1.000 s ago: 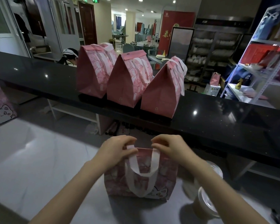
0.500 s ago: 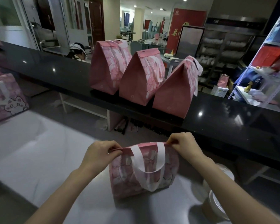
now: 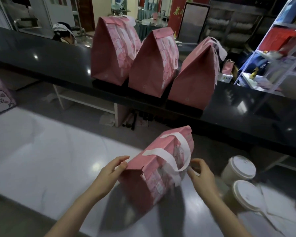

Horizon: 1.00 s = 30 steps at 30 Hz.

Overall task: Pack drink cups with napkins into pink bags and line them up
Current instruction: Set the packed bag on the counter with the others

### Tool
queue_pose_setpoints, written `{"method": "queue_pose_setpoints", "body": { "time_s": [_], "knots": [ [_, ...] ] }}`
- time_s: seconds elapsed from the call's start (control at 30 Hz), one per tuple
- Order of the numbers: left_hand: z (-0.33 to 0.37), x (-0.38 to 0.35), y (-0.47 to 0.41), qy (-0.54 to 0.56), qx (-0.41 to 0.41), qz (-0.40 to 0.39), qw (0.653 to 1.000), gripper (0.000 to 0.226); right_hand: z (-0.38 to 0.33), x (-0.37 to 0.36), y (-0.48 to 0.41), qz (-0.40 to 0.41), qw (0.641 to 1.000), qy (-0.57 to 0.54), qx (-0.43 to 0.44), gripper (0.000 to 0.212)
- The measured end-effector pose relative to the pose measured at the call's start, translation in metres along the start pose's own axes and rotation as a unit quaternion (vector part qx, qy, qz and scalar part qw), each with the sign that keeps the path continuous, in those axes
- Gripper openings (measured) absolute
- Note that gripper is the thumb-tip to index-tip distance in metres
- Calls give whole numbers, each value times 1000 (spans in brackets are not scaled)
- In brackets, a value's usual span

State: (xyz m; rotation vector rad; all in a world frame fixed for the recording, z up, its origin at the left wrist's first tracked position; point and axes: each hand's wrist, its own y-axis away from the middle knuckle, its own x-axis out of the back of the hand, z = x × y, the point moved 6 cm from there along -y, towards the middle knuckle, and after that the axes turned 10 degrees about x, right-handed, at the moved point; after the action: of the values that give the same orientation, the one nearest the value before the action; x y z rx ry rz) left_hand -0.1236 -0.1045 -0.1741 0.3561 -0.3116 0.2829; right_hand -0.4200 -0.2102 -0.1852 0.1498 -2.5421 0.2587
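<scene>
One pink bag (image 3: 143, 161) stands mid white bench (image 3: 41, 151), folded top ridge run from 7 to 1 o'clock; print blurred, unreadable. Its 7 o'clock end is pinched by left hand (image 3: 109, 170) fingers. Right hand (image 3: 202, 175) fingers are curled narrow by the white handle (image 3: 183, 151); grip cannot be told. Three bags (image 3: 154, 65) are lined at 12 o'clock.
</scene>
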Motion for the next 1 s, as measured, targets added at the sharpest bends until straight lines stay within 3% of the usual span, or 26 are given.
{"method": "queue_pose_setpoints", "body": {
  "time_s": [0.03,0.1,0.17,0.27,0.33,0.5,0.67,1.0],
  "knots": [
    [-7,-8,-7,16,27,-12,999,30,8,-6,14,-2,1000,-9,-19,29],
    [-25,-21,-8,-19,-3,-59,998,35,16,-21,41,-28,997,-41,-64,38],
    [-30,-24,0,30,-2,-60,998,38,12,-42,69,-91,985,-104,-100,53],
    [-35,-20,24,51,-23,-56,997,39,-7,-72,106,-173,965,-174,-91,92],
    [-38,-25,45,52,-18,-91,994,45,-22,-82,120,-176,958,-212,-72,101],
    [-74,-18,73,7,-95,-60,994,84,-48,-80,154,-82,969,-225,-51,93],
    [-72,-6,124,7,-143,-7,990,78,-67,-73,205,-15,985,-169,16,80],
    [-58,59,213,81,-195,43,977,65,-134,-86,259,9,978,-192,83,83]
  ]
}}
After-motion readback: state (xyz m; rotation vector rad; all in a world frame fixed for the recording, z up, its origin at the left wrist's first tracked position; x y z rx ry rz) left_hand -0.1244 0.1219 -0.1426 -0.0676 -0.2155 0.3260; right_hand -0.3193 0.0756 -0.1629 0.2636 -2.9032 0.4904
